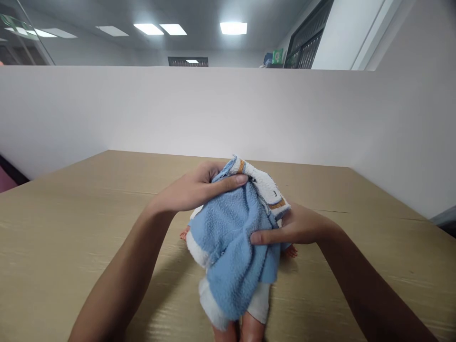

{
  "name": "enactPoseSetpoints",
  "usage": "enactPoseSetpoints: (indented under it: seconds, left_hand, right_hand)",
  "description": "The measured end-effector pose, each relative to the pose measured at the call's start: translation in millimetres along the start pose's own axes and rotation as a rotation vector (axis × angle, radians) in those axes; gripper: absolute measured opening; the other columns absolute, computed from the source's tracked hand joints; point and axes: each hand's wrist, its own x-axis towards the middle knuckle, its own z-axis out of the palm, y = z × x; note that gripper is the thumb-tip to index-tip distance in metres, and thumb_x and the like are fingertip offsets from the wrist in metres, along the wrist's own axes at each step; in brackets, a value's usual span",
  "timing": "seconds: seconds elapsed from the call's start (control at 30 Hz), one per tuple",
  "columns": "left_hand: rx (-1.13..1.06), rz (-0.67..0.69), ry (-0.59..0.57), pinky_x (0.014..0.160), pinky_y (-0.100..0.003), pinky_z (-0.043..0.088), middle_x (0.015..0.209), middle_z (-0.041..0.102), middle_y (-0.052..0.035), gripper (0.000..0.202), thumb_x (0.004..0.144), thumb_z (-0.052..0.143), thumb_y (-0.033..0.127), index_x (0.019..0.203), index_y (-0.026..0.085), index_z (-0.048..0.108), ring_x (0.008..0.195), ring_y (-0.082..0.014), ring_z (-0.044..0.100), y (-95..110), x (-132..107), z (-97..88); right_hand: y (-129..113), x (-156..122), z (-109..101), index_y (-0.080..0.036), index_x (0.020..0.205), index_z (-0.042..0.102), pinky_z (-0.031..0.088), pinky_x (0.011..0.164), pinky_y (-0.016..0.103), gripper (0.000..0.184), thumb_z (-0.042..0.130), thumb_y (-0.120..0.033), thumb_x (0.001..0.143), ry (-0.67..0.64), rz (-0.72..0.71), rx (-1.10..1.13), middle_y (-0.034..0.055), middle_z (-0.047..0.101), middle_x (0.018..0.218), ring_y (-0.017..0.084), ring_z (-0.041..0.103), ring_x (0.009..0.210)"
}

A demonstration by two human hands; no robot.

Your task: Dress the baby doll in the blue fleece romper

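Table [71,228]: a wide wood-grain top lies under both forearms and carries the whole bundle; it reaches well beyond the fingers on every side, so both hands can press down against a firm base.
Partition [228,114]: a plain white wall stands behind the table, well past the fingertips, with ceiling lights above it.
Towel [231,247]: blue terry cloth with a white, orange-striped border, draped over the doll and gathered between the two hands. The blue part hangs below the fingers toward the camera; the striped edge bunches up just beyond the left fingertips. It looks wrapped round rather than laid flat, which is why both hands pin it.
Doll [249,327]: lies on the table beneath the towel, mostly hidden. Two bare legs stick out below the cloth at the near edge, white clothing shows at the hips, and small hands peep out on either side, just under the person's hands. The head end is covered, so I cannot tell how it faces.
Left hand [194,190]: rests on top of the bundle at its far end, fingers curled and the thumb pressing down, clenched on the towel's upper fold to hold it against the doll.
Right hand [295,228]: comes in from the side, lower on the bundle; thumb and fingers pinch the towel's edge, the thumb lying across the blue cloth, keeping the wrap tight.
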Motion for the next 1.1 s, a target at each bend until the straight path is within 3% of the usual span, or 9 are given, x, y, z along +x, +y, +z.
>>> enactPoseSetpoints:
  seconds: [0.1, 0.2, 0.37, 0.53, 0.6, 0.77, 0.87, 0.97, 1.1]
  left_hand:
    - [0.04, -0.022, -0.14, 0.087, -0.031, 0.062, 0.111, 0.079, -0.006, 0.041, 0.1, 0.072, 0.054, 0.122, 0.02, 0.076, 0.103, -0.0244, 0.074, -5, -1, -6.3]
    - [0.039, 0.029, -0.295, 0.09, -0.031, 0.062, 0.111, 0.081, -0.007, 0.046, 0.095, 0.08, 0.051, 0.13, 0.022, 0.074, 0.105, -0.0249, 0.075, -8, -1, -11.6]
    - [0.091, 0.085, -0.365, 0.095, -0.031, 0.062, 0.111, 0.082, -0.0077, 0.051, 0.093, 0.084, 0.045, 0.137, 0.023, 0.072, 0.106, -0.0247, 0.076, -14, 0, -16.4]
    - [0.047, 0.153, -0.201, 0.095, -0.032, 0.062, 0.105, 0.08, -0.0058, 0.037, 0.099, 0.078, 0.04, 0.131, 0.022, 0.072, 0.102, -0.0223, 0.075, -18, 1, -9.7]
    - [0.042, 0.149, -0.202, 0.094, -0.031, 0.063, 0.109, 0.08, -0.0059, 0.033, 0.098, 0.079, 0.038, 0.125, 0.022, 0.074, 0.104, -0.0225, 0.075, -18, 2, -7.8]
    - [-0.013, 0.043, -0.437, 0.082, -0.03, 0.066, 0.101, 0.082, -0.0077, 0.044, 0.083, 0.093, 0.045, 0.116, 0.02, 0.079, 0.091, -0.0255, 0.078, -19, 0, -17.6]
    - [-0.046, -0.038, -0.615, 0.079, -0.03, 0.067, 0.096, 0.083, -0.0082, 0.043, 0.072, 0.1, 0.037, 0.106, 0.02, 0.081, 0.087, -0.027, 0.079, -21, -1, -23.8]
    - [-0.115, -0.051, -0.641, 0.073, -0.026, 0.065, 0.088, 0.082, -0.006, 0.037, 0.081, 0.094, 0.028, 0.114, 0.021, 0.079, 0.074, -0.021, 0.076, -23, 0, -23.3]
    - [-0.187, 0.01, -0.596, 0.069, -0.023, 0.063, 0.074, 0.077, -0.0031, 0.025, 0.089, 0.088, 0.027, 0.11, 0.02, 0.077, 0.067, -0.018, 0.074, -25, 1, -18.5]
  right_hand:
    - [7, -1, -6, -0.029, 0.151, 0.063, 0.044, 0.127, 0.049, 0.072, 0.089, -0.048, 0.087, 0.086, -0.095, 0.049, 0.006, 0.067, 0.153, 0.033, 0.059, 0.144]
    - [8, 0, -4, -0.025, 0.143, 0.07, 0.047, 0.124, 0.047, 0.057, 0.083, -0.05, 0.093, 0.093, -0.163, 0.128, 0.0072, 0.074, 0.142, 0.032, 0.064, 0.137]
    - [8, -3, 5, -0.026, 0.137, 0.075, 0.051, 0.12, 0.046, 0.05, 0.082, -0.051, 0.094, 0.155, -0.101, 0.135, 0.0065, 0.079, 0.132, 0.031, 0.068, 0.131]
    - [4, -4, 0, -0.03, 0.159, 0.057, 0.041, 0.129, 0.047, 0.09, 0.093, -0.054, 0.081, -0.105, -0.107, 0.031, 0.0068, 0.065, 0.156, 0.035, 0.054, 0.15]
    - [-2, -3, -1, -0.029, 0.162, 0.054, 0.039, 0.13, 0.046, 0.1, 0.097, -0.051, 0.075, -0.146, -0.149, -0.006, 0.0073, 0.062, 0.159, 0.034, 0.052, 0.152]
    - [-4, -2, 1, -0.029, 0.154, 0.064, 0.053, 0.118, 0.042, 0.074, 0.089, -0.047, 0.087, -0.11, -0.186, 0.089, 0.0073, 0.077, 0.138, 0.031, 0.07, 0.131]
    - [4, -3, 1, -0.031, 0.146, 0.072, 0.053, 0.12, 0.045, 0.061, 0.085, -0.051, 0.09, -0.06, -0.146, 0.123, 0.0064, 0.079, 0.135, 0.031, 0.071, 0.131]
    - [9, -2, 0, -0.03, 0.149, 0.068, 0.046, 0.125, 0.046, 0.068, 0.089, -0.047, 0.087, -0.112, -0.138, 0.098, 0.0065, 0.075, 0.142, 0.03, 0.065, 0.14]
    - [15, 1, -3, -0.025, 0.147, 0.07, 0.058, 0.111, 0.04, 0.089, 0.103, -0.045, 0.066, -0.35, -0.026, 0.185, 0.0079, 0.08, 0.131, 0.033, 0.071, 0.13]
